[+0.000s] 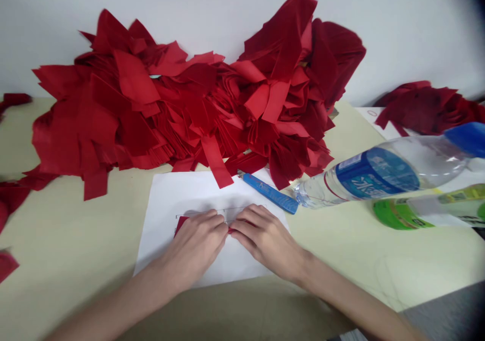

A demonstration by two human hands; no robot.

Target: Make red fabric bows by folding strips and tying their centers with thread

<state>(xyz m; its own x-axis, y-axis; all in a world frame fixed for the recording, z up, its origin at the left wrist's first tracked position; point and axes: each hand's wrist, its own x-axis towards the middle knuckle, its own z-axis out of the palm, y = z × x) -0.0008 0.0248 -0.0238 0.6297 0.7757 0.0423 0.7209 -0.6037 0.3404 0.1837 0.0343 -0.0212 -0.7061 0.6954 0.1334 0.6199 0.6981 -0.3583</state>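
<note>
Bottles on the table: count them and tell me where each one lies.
2. A clear water bottle with a blue cap lies on its side at the right of the table. A green-labelled bottle lies just nearer the person, cut off by the frame. Others may be hidden behind the red cut pieces.

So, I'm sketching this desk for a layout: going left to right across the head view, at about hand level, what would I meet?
Red scraps → left hand → right hand → water bottle
</note>
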